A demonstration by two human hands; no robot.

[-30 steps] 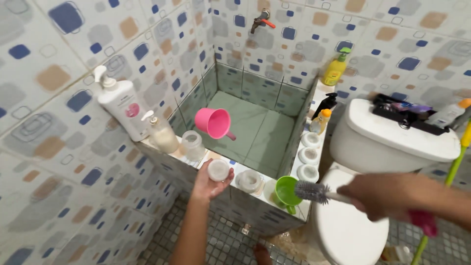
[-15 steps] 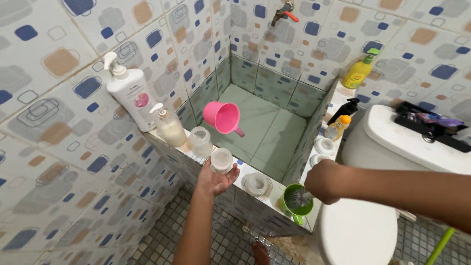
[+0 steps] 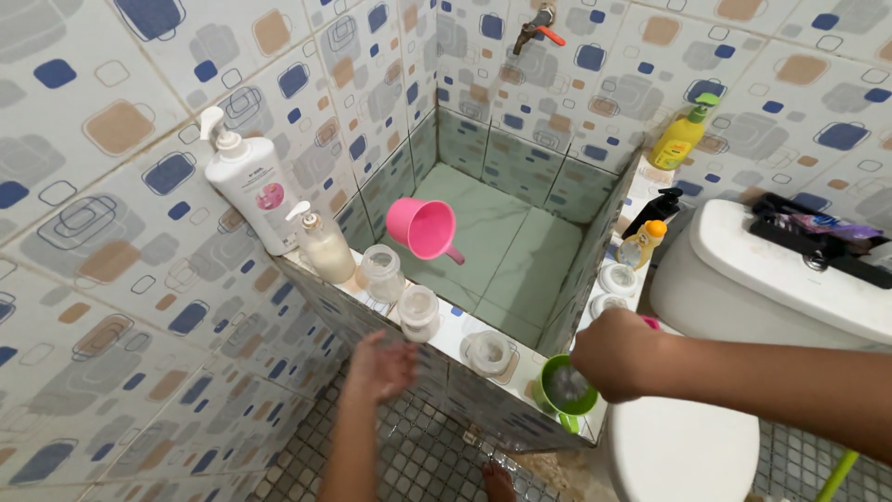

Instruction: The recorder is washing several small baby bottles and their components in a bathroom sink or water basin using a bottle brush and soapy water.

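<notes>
Bristled bottle brush [image 3: 567, 381] is pressed head-down into a small green plastic cup [image 3: 569, 392] directly beneath the right hand [image 3: 613, 355], which is closed in a fist about the handle; only a pink tip of the handle shows behind the knuckles. Judged light, with a stiff stem and soft, yielding bristles; likely wet and slippery, so the handle is the sensible hold. The cup is judged light and easily tipped, being near the ledge corner. Left hand [image 3: 383, 367] is open, fingers spread, holding nothing, just below a clear plastic jar with lid [image 3: 419, 311]. Surface: narrow tiled ledge [image 3: 444, 337] of an empty green-tiled basin, probably wet. Patterned wall tiles surround; a white toilet [image 3: 683, 446] sits below the right forearm.
</notes>
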